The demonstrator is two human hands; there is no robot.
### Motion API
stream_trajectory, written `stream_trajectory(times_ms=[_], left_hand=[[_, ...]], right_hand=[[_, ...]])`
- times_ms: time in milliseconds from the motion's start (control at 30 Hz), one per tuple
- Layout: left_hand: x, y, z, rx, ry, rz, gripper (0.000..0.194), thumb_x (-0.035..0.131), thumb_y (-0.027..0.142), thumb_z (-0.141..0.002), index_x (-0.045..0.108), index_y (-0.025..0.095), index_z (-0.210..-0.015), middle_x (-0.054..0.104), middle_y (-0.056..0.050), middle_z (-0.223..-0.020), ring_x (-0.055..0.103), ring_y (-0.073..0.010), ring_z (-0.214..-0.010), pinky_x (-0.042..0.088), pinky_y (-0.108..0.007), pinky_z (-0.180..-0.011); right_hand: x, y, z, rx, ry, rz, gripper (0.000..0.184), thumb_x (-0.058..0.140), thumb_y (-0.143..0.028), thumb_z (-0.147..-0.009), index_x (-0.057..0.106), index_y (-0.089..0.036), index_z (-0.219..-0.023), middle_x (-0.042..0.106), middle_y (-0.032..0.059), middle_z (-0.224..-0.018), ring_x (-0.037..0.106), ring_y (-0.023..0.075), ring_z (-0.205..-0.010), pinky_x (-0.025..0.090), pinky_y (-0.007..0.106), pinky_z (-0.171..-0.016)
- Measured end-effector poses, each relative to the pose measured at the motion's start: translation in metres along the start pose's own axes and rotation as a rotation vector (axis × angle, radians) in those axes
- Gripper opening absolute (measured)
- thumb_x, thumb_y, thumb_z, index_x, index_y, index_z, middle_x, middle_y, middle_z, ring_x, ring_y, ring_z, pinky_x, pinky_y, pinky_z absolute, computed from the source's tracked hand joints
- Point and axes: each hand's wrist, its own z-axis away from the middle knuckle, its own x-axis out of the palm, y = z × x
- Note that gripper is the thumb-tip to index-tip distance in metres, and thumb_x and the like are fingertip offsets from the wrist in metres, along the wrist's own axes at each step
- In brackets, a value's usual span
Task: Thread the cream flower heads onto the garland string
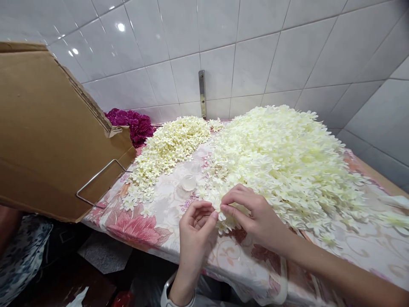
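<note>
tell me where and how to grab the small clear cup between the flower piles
Pinch opposite sides of the small clear cup near its rim, probably from above: it's low and round, with bare cloth beside it.

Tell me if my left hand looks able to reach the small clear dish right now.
Probably yes: the clear dish sits just beyond your left hand, with only bare tablecloth between them, though its fingertips are busy close to your right hand.
</note>
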Motion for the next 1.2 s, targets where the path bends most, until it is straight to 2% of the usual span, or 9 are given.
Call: stream_trajectory(times_ms=[167,267,367,500,700,800,867,967,1200], left_hand=[[0.003,0.003,0.002,-0.019,0.009,0.025,0.015,0.074,0.021,-0.064,0.066,0.017,-0.077,0.066,-0.001,-0.075,0.063,-0.0129,-0.073,0.051,-0.02,-0.066],[0.004,0.003,0.002,-0.016,0.06,0.048,0.015,0.074,0.021,-0.064,0.066,0.017,-0.076,0.065,0.0,-0.073,0.062,-0.0121,-0.072,0.05,-0.02,-0.067],[0.002,0.0,0.0,-0.02,0.046,0.05,0.013,0.073,0.021,-0.066,0.066,0.018,-0.076,0.065,0.001,-0.073,0.062,-0.0113,-0.072,0.05,-0.018,-0.067],[-0.003,-0.005,-0.003,-0.016,-0.026,0.033,0.013,0.073,0.022,-0.067,0.066,0.018,-0.078,0.065,0.0,-0.074,0.063,-0.0114,-0.072,0.051,-0.017,-0.064],[-0.001,0.0,0.001,-0.023,-0.063,0.03,0.014,0.074,0.019,-0.066,0.066,0.018,-0.077,0.065,0.0,-0.075,0.063,-0.0114,-0.073,0.051,-0.016,-0.065],[0.004,0.005,0.004,-0.028,-0.022,0.049,0.013,0.073,0.017,-0.064,0.067,0.017,-0.075,0.064,0.001,-0.072,0.062,-0.0106,-0.07,0.05,-0.016,-0.063],[0.006,0.006,0.005,-0.028,0.024,0.046,0.013,0.072,0.017,-0.064,0.066,0.017,-0.075,0.064,0.001,-0.071,0.062,-0.0104,-0.069,0.05,-0.016,-0.064],[0.008,0.007,0.003,-0.039,0.078,0.042,0.012,0.071,0.018,-0.064,0.066,0.017,-0.075,0.064,0.001,-0.071,0.061,-0.0104,-0.068,0.049,-0.017,-0.064],[0.005,0.005,0.001,-0.019,0.074,0.001,0.01,0.068,0.02,-0.067,0.066,0.018,-0.076,0.063,0.001,-0.072,0.06,-0.0104,-0.069,0.048,-0.017,-0.062]], right_hand=[[0.002,0.0,0.0,0.117,0.01,0.002,0.016,0.044,-0.019,-0.089,0.049,-0.021,-0.074,0.057,0.0028,-0.074,0.054,0.017,-0.07,0.044,0.03,-0.062],[0.002,0.002,-0.001,0.154,0.129,0.033,0.011,0.042,-0.021,-0.089,0.049,-0.021,-0.081,0.057,0.0044,-0.081,0.055,0.0184,-0.076,0.044,0.031,-0.066],[0.001,0.003,0.0,0.029,0.186,0.057,0.006,0.051,-0.021,-0.086,0.051,-0.02,-0.092,0.059,0.0064,-0.09,0.054,0.0208,-0.087,0.044,0.034,-0.074],[0.0,0.001,0.0,-0.13,0.013,0.014,0.006,0.054,-0.019,-0.087,0.054,-0.019,-0.08,0.059,0.0035,-0.075,0.053,0.0178,-0.075,0.043,0.03,-0.065],[-0.001,0.002,-0.001,0.085,-0.039,-0.125,0.014,0.052,-0.014,-0.087,0.061,-0.019,-0.077,0.061,0.0018,-0.072,0.055,0.0159,-0.073,0.043,0.029,-0.065],[-0.001,0.002,0.0,0.182,-0.055,-0.159,0.016,0.051,-0.016,-0.087,0.061,-0.02,-0.076,0.061,0.0011,-0.074,0.056,0.0151,-0.072,0.043,0.029,-0.066],[-0.001,0.003,0.0,0.19,0.013,-0.135,0.012,0.052,-0.017,-0.087,0.059,-0.02,-0.078,0.061,0.0016,-0.078,0.056,0.0154,-0.075,0.043,0.029,-0.066],[-0.001,0.003,0.0,0.066,0.178,-0.027,0.008,0.056,-0.015,-0.084,0.055,-0.019,-0.091,0.06,0.0056,-0.092,0.054,0.0187,-0.089,0.042,0.03,-0.071],[0.001,0.0,0.0,-0.264,0.181,0.108,0.014,0.061,-0.012,-0.08,0.053,-0.017,-0.09,0.057,0.0053,-0.082,0.051,0.0193,-0.081,0.043,0.032,-0.071]])
